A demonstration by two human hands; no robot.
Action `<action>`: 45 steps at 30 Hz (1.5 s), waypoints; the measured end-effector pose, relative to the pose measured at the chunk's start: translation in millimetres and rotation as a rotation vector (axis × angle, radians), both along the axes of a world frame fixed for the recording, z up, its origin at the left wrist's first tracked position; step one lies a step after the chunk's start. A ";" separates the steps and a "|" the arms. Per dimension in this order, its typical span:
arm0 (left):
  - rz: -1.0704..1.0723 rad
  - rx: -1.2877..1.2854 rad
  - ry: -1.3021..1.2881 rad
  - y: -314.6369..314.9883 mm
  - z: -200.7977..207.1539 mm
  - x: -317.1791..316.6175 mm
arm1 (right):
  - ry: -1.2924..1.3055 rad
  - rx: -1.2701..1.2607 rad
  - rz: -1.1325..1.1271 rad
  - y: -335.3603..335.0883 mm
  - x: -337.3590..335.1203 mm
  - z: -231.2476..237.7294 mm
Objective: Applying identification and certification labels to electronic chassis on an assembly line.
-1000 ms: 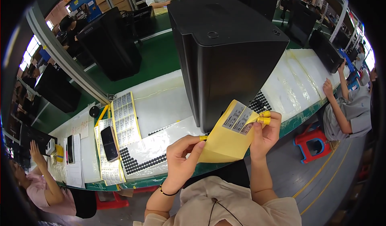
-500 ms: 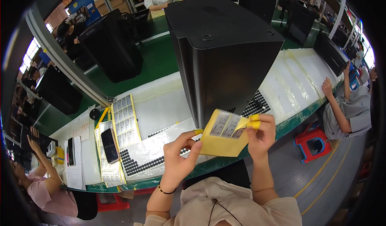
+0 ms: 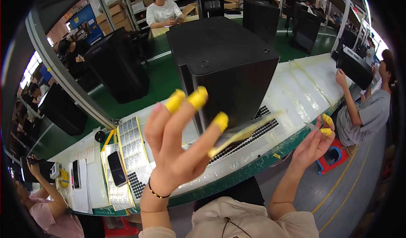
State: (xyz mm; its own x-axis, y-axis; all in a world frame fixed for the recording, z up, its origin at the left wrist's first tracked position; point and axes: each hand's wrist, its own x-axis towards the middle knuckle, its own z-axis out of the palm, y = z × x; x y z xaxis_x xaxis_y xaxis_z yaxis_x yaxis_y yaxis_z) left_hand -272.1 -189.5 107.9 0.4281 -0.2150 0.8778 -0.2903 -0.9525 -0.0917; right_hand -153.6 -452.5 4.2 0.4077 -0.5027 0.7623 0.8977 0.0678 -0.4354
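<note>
My left hand [image 3: 179,140] is raised in front of a black computer case [image 3: 237,85], with yellow covers on several fingertips. It holds a yellow-backed label sheet [image 3: 245,134], now nearly edge-on and blurred; the exact grip is partly hidden behind the fingers. Off to the right, past the bench's front edge, my right hand [image 3: 315,147] pinches a small pale label [image 3: 311,126] by its end. Yellow covers show on two of its fingertips. The case stands upright on the white-topped bench, and neither hand clearly touches it.
On the bench at left lie label sheets [image 3: 132,140], a dark phone [image 3: 116,168] and a sheet of black round pads [image 3: 136,185]. Another black case [image 3: 116,66] stands beyond the metal post. A person in grey [image 3: 368,107] works at right, one in pink [image 3: 53,214] at left.
My hands have moved apart: the left went up and left, turning the label sheet edge-on; the right moved right with a small label. The case appears lower in the view.
</note>
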 end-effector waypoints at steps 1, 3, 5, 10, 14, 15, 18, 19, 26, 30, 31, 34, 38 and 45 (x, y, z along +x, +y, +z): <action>0.079 0.037 0.008 -0.2 6.9 5.6 | 0.020 -0.058 0.048 -2.6 0.9 -2.3; 0.114 0.053 -0.015 -1.2 16.2 21.4 | 0.035 -0.118 0.093 -3.9 0.9 -7.0; 0.122 0.069 -0.043 -3.0 18.5 32.1 | 0.081 -0.219 0.179 1.0 -0.4 -10.7; 0.145 0.053 -0.154 -6.8 20.1 39.8 | 0.120 -0.212 0.262 10.6 6.7 0.5; 0.030 -0.073 -0.236 -5.7 4.4 41.7 | 0.010 -0.325 0.274 17.9 14.8 32.2; 0.005 -0.087 -0.245 -6.5 1.0 39.3 | 0.007 -0.323 0.270 18.5 17.6 42.4; 0.001 -0.076 -0.245 -10.5 -6.9 25.2 | -0.128 -0.395 0.278 20.7 19.7 75.3; 0.004 -0.074 -0.253 -13.7 -7.8 21.6 | -0.145 -0.413 0.297 21.2 15.8 90.8; 0.002 -0.038 -0.295 -34.0 -12.1 -5.0 | -0.294 -0.793 0.461 35.6 5.3 184.4; 0.076 0.077 -0.217 -36.2 -21.7 -26.6 | -0.215 -0.870 0.531 61.9 -3.4 196.1; 0.103 0.121 -0.188 -38.2 -23.8 -32.0 | -0.201 -0.885 0.599 66.4 -2.3 197.5; 0.070 0.181 -0.137 -37.6 -37.4 -49.8 | -0.163 -0.924 0.816 74.7 2.9 203.0; 0.297 0.125 -0.329 -56.3 -93.7 -40.0 | -0.228 -0.955 0.843 72.7 -1.3 208.3; 0.977 -0.158 -0.429 -78.4 -166.4 -40.5 | -0.323 -0.940 0.821 72.8 -2.0 195.2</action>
